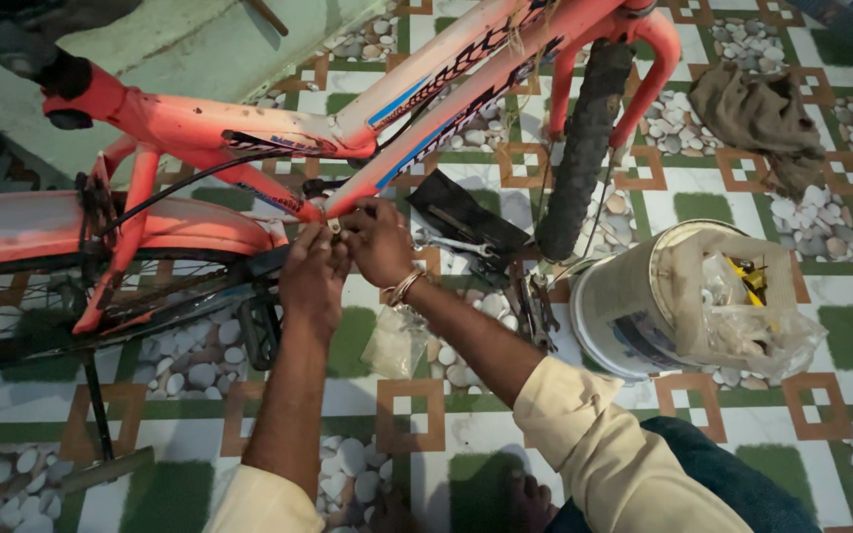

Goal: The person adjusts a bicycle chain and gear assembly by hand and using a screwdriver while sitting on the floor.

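An orange-red bicycle point(249, 123) stands across the patterned floor, its rear mudguard at the left and its front tyre point(580, 148) at the upper middle. Both my hands meet at the bottom bracket, where the frame tubes join. My left hand point(311, 281) is curled there, fingers pinched on a small metal part point(334, 227). My right hand point(379, 242), with a bracelet on the wrist, touches the same spot from the right. Its grip is partly hidden. A black pedal point(259, 331) hangs just below my left hand.
A white bucket point(624, 316) holding a plastic bag of small parts lies to the right. A spanner point(456, 244) and black tools lie on the tiles by the front tyre. A brown rag point(757, 118) sits top right. A clear bag point(395, 341) lies under my right forearm.
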